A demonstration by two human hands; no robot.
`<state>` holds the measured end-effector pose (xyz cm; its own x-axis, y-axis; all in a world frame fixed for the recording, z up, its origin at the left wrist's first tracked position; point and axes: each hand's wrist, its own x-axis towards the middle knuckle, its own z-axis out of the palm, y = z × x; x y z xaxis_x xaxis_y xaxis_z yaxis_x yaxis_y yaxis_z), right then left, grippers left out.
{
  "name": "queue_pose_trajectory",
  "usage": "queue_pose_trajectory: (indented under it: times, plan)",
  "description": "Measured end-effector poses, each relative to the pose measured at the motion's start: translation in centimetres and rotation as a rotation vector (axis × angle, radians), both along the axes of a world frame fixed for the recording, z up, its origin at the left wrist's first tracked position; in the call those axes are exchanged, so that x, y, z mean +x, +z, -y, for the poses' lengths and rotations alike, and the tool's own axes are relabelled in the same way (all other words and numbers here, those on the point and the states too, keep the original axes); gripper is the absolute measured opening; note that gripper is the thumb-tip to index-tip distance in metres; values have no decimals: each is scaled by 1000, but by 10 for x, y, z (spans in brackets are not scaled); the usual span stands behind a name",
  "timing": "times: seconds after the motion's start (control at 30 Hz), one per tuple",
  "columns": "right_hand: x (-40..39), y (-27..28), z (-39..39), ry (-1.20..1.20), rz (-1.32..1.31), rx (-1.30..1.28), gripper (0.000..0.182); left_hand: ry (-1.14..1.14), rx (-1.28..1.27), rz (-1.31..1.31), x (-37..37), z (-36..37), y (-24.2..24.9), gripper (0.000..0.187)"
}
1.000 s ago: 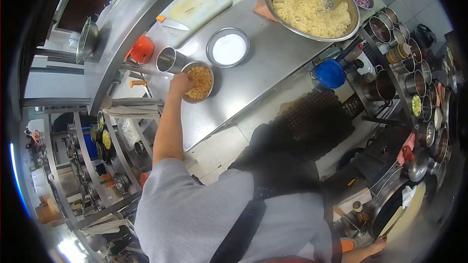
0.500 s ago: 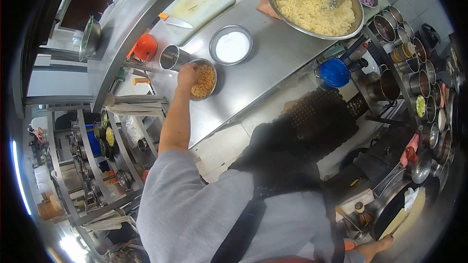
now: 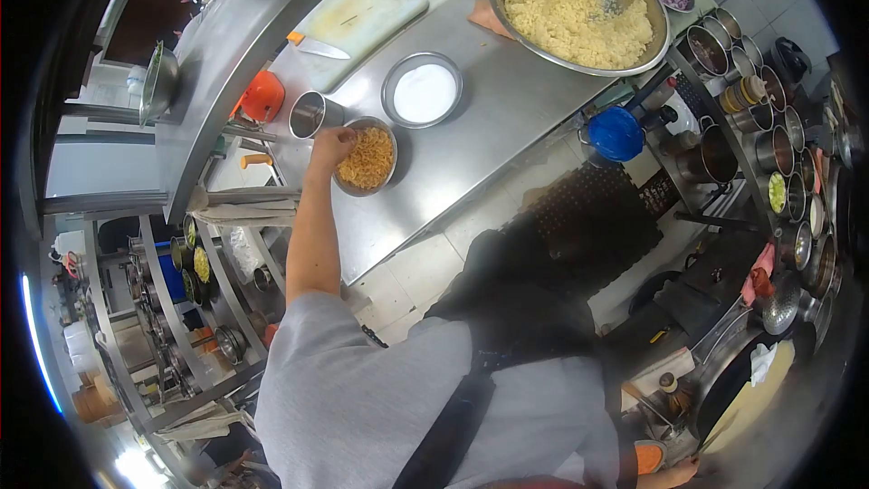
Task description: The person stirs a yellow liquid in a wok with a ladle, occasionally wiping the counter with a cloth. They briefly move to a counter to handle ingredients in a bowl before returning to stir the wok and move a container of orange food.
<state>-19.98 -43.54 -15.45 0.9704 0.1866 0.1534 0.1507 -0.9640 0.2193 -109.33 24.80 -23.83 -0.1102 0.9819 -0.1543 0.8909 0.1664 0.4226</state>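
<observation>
My left hand is at the left edge of a steel bowl of golden-brown crispy bits. Its fingers are pinched together, and what they hold is hidden. Just above it a steel cup stands on the counter, with a steel bowl of white powder or liquid to the right. Far off at the bottom right, my right hand is closed around what looks like a thin stick-like utensil, beside a dark pan with a pale yellow sheet in it.
A large bowl of yellow grains sits at the counter's far end. A knife lies on the cutting board. Overhead-side shelf borders the left. Several steel pots stand right, near a blue container.
My left hand has shifted slightly left, toward the bowl's rim. My right hand has drawn back down and left from the pan. The whole view has shifted a little.
</observation>
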Motion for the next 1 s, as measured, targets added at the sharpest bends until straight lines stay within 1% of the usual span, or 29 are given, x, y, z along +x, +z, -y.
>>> queue_pose_trajectory:
  times: [0.07,0.1,0.17,0.23,0.3,0.37,0.4,0.47,0.5,0.57,0.63,0.67,0.77,0.8,0.87,0.93,1.0]
  plan:
    - [7,-8,9,-54,-80,14,34,-33,0,-268,7,-4,-4,19]
    - [12,-12,12,-80,-107,14,35,-37,0,-264,10,-7,-7,19]
    - [13,-11,15,-108,-138,10,36,61,-111,-368,17,-11,-15,18]
    - [9,-11,6,-70,-143,61,34,61,-92,-378,21,-8,-21,18]
    - [18,-15,5,-67,-135,46,35,61,-71,-388,26,-8,-22,18]
    - [23,-15,-5,-60,-129,28,37,150,-75,-302,28,-6,-21,20]
    - [25,-13,-19,-88,-108,8,37,153,-73,-305,23,-5,-25,20]
    - [36,-16,-26,-113,-93,-11,38,107,64,-234,17,-3,-32,22]
    - [51,-21,-24,-89,-92,-31,40,109,66,-240,18,-2,-27,22]
    - [77,-33,-29,-62,-96,-50,43,73,96,-156,19,0,-20,23]
    - [96,-47,-38,-172,39,-73,41,109,93,-119,18,1,-16,24]
    - [103,-48,-41,-170,32,-72,41,143,88,-77,18,2,-13,24]
    - [122,-38,-50,-202,-30,-90,40,153,103,-57,20,9,0,24]
    - [127,-36,-49,-228,-50,-51,40,153,104,-60,18,10,0,24]
    - [135,-36,-39,-255,-71,-10,40,268,3,81,11,11,-3,24]
    - [141,-37,-23,-250,-81,112,41,265,33,121,2,11,-11,25]
    - [133,-36,-11,-280,-73,153,41,260,58,165,1,10,-17,27]
